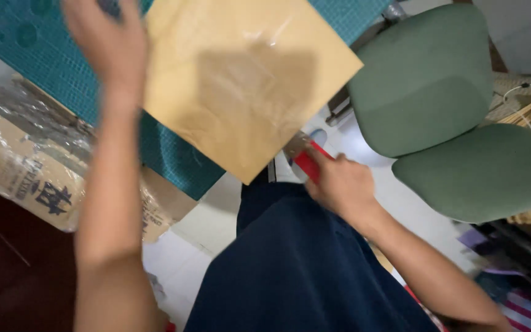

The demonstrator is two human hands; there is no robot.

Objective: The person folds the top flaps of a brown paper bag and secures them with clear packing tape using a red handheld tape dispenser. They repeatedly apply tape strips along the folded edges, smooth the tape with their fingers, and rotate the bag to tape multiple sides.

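Your right hand [345,184] has its grip closed on a red-handled cutter [305,161], blade pointing up-left at the tan sheet [241,80]; can't tell your left hand's [102,46] grip.

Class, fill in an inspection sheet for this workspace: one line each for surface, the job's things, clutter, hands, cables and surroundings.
Surface: teal cutting mat with a grid, partly covered.
Job's things: tan kraft paper sheet lies on the mat, one corner overhanging the edge; red-handled cutter at that corner.
Clutter: plastic-wrapped brown bundle left of the mat.
Hands: left hand rests at the sheet's left edge, blurred; right hand grips the cutter.
Cables: thin white cord at far right.
Surroundings: green padded chair, white floor, dark blue trousers.
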